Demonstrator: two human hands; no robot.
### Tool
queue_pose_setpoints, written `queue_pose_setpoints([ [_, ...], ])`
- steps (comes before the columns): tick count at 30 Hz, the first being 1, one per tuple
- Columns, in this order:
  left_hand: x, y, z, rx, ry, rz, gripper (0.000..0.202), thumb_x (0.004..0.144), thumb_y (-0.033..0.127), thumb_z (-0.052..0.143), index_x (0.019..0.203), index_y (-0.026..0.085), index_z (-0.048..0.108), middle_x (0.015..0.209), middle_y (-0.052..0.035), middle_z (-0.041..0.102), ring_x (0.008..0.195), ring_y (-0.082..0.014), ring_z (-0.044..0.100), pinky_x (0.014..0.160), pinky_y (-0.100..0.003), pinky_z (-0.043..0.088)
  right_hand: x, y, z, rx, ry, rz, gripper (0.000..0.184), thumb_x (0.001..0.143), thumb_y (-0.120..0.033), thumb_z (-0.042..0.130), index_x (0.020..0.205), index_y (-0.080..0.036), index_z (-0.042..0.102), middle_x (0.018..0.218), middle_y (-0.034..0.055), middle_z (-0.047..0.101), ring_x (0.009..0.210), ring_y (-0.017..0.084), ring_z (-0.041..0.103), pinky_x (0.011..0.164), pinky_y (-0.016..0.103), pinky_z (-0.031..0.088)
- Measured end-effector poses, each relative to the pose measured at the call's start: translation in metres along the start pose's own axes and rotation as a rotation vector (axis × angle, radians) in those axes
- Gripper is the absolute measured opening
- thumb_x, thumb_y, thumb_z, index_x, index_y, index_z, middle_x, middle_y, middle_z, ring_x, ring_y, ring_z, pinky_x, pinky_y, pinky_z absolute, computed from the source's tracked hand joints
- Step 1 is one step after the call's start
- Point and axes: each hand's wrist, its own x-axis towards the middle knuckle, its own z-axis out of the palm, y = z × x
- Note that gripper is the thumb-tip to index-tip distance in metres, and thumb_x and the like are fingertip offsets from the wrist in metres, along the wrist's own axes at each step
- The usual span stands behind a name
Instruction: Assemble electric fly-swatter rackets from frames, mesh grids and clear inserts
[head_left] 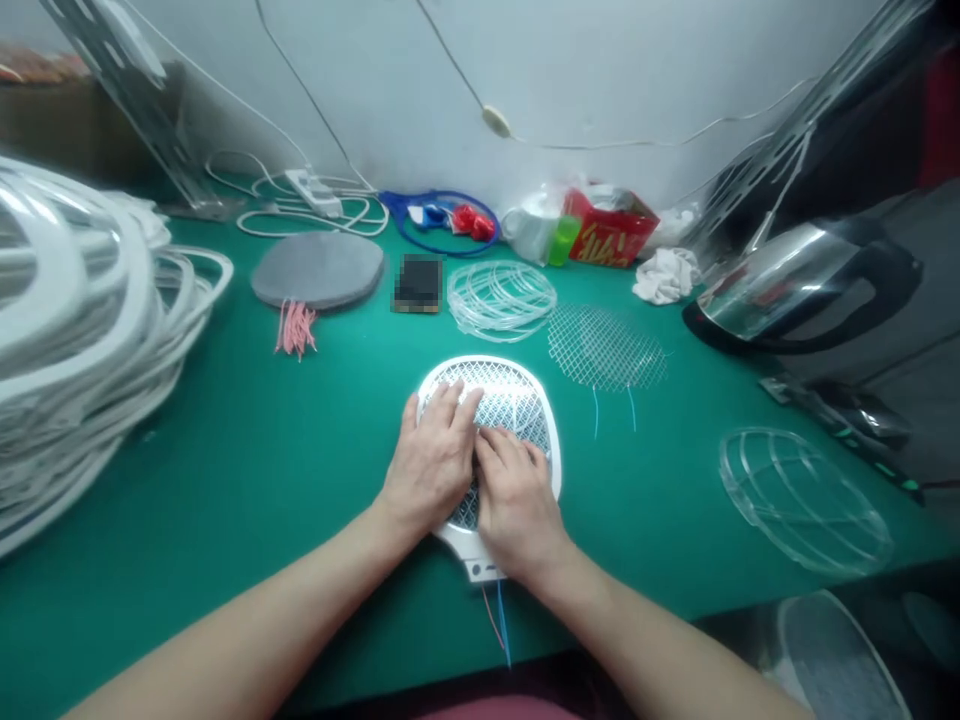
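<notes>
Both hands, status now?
Left hand: open, lying flat on the metal mesh of a white plastic bug-zapper racket, no grip.
Right hand: open, lying flat on the same mesh, no grip.

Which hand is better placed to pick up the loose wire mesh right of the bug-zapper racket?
Probably the right hand: it rests on the bug-zapper racket nearer the loose wire mesh, while the left hand lies farther away.

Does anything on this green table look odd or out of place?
Yes: red and blue wires trail loose from the handle end of the white electric swatter racket, looking unconnected. Also, a dark rectangular object is pixelated, so I can't identify it.
</notes>
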Motion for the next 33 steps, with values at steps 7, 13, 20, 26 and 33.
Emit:
queue_pose_setpoints([
  [7, -0.016, 0.02, -0.012, -0.082, 0.037, 0.034, 0.045, 0.089, 0.018, 0.03, 0.133, 0.015, 0.039, 0.139, -0.0145, 0.041, 0.131, -0.0268, 0.032, 0.106, -0.05, 0.021, 0.005, 0.005, -0.009, 0.23, 0.028, 0.029, 0.039, 0.087, -0.011, 0.035, 0.121, -0.017, 0.051, 0.122, 0.009, 0.055, 0.116, 0.02, 0.046, 0.099, 0.039, 0.03],
  [13, -0.043, 0.037, 0.001, -0.179, 0.04, 0.04, 0.052, 0.086, 0.012, 0.029, 0.138, 0.011, 0.028, 0.142, -0.0154, 0.036, 0.134, -0.025, 0.026, 0.108, -0.047, 0.024, 0.002, 0.005, -0.001, 0.263, 0.133, 0.038, 0.033, 0.087, -0.013, 0.039, 0.117, -0.017, 0.053, 0.113, 0.0097, 0.059, 0.109, 0.02, 0.05, 0.098, 0.04, 0.032],
  [20, -0.033, 0.026, -0.007, -0.28, -0.01, -0.042, 0.052, 0.086, 0.011, 0.028, 0.137, 0.019, 0.033, 0.142, -0.0105, 0.037, 0.133, -0.023, 0.028, 0.108, -0.048, 0.024, 0.006, 0.01, -0.013, 0.463, 0.204, 0.098, 0.029, 0.085, -0.013, 0.037, 0.105, -0.017, 0.058, 0.099, 0.0081, 0.062, 0.095, 0.018, 0.056, 0.089, 0.036, 0.042],
  [26, -0.027, -0.01, -0.03, -0.216, -0.09, -0.37, 0.053, 0.087, 0.025, 0.032, 0.137, 0.01, 0.029, 0.138, -0.0179, 0.041, 0.129, -0.0302, 0.034, 0.105, -0.058, 0.016, -0.009, 0.048, -0.043, 0.014, 0.229, 0.343, 0.025, 0.082, -0.033, 0.05, 0.092, -0.015, 0.065, 0.092, 0.0146, 0.06, 0.095, 0.029, 0.053, 0.082, 0.045, 0.04],
  [33, -0.028, -0.038, -0.064, -0.665, -0.008, -0.622, 0.069, 0.082, 0.051, 0.042, 0.14, 0.018, 0.023, 0.125, -0.0147, 0.054, 0.116, -0.0288, 0.049, 0.099, -0.048, 0.035, 0.016, 0.037, -0.063, 0.754, 0.184, 0.416, 0.025, 0.077, -0.037, 0.056, 0.088, -0.014, 0.061, 0.078, 0.0077, 0.064, 0.069, 0.018, 0.059, 0.064, 0.033, 0.048],
])
